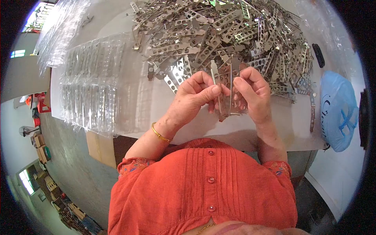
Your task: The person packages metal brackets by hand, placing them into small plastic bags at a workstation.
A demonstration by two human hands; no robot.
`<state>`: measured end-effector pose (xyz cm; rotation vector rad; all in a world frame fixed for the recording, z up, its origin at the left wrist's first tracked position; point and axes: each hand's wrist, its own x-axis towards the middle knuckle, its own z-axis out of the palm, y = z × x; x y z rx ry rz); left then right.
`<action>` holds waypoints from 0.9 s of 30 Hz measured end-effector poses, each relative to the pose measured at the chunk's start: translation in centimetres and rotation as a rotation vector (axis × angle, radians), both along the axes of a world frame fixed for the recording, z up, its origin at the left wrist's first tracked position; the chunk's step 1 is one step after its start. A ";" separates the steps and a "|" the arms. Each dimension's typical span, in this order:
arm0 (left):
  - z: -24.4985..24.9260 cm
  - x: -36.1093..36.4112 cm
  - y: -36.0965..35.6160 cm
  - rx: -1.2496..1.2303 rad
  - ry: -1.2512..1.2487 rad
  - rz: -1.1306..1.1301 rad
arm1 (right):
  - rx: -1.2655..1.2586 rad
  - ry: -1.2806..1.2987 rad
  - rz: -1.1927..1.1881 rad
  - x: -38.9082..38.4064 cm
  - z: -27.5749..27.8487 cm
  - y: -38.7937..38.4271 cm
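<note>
Both hands meet over the near side of a white table. My left hand (196, 94), below a gold bangle, pinches a thin metal bracket (214, 72) with round holes, held on edge. My right hand (253, 93) has thumb and fingers closed on another thin metal strip (231, 80), also seen nearly edge-on. Between and under the fingers is something clear and shiny like a plastic sleeve (224, 113); its exact shape is hard to make out. Just beyond the hands lies a large heap of perforated metal brackets (219, 35).
Clear plastic trays (90, 86) with metal pieces stand at the left, beside stacked clear plastic (64, 27). A blue plastic bag (338, 111) sits at the right edge, near a black object (318, 55). A cardboard box (101, 149) is below the table's left front edge.
</note>
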<state>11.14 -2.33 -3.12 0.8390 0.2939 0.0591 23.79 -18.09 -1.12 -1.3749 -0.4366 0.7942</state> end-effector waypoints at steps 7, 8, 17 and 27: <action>0.9 0.0 0.2 0.126 0.066 0.029 | 0.057 0.070 0.005 0.1 -0.3 0.1; 1.0 0.1 0.2 0.126 0.067 0.033 | 0.056 0.070 0.009 0.1 -0.3 0.1; 0.2 0.2 0.0 0.227 0.061 0.098 | 0.002 0.072 0.035 0.1 -0.2 0.0; 0.5 0.2 -0.5 0.297 0.041 0.086 | -0.007 0.035 0.154 -0.5 -0.6 0.3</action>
